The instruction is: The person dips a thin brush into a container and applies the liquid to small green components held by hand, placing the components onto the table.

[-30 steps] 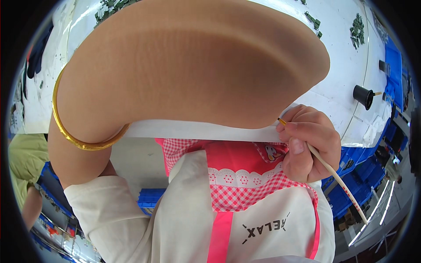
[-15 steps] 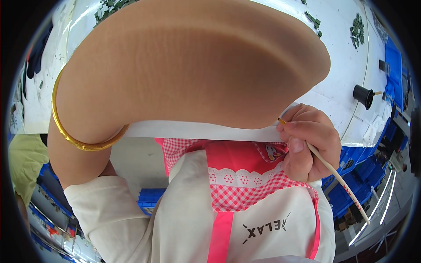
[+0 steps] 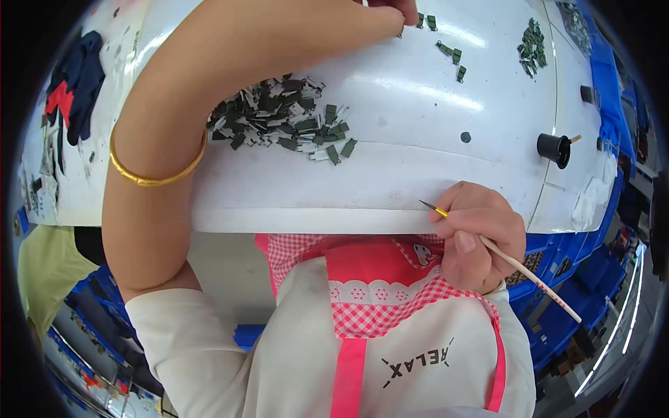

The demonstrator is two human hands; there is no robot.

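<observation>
My right hand [image 3: 481, 233] is closed around a thin paintbrush [image 3: 533, 279] with a pale handle, gold ferrule and dark fine tip, held just above the table's near edge. Far up the table reaches my left arm, with a gold bangle [image 3: 150, 182]. At the top edge my left hand [image 3: 394, 10] is partly cut off, its fingers curled together. Below its thumb peeks a small dark green piece [image 3: 401, 32]. Right beside that hand lie several similar small green pieces [image 3: 432, 23]. Under my left forearm is a pile of dark green pieces with metal ends [image 3: 286, 118].
The white table [image 3: 390, 167] carries another heap of green pieces [image 3: 532, 49] at the far right. A small black cup [image 3: 554, 148] with a stick in it stands at the right. Dark cloth [image 3: 83, 83] lies at the far left. Blue crates [image 3: 613, 83] line the right side.
My left arm has swung away from in front of the camera to the far side of the table, uncovering the pile. My right hand still holds the paintbrush, nearly in place.
</observation>
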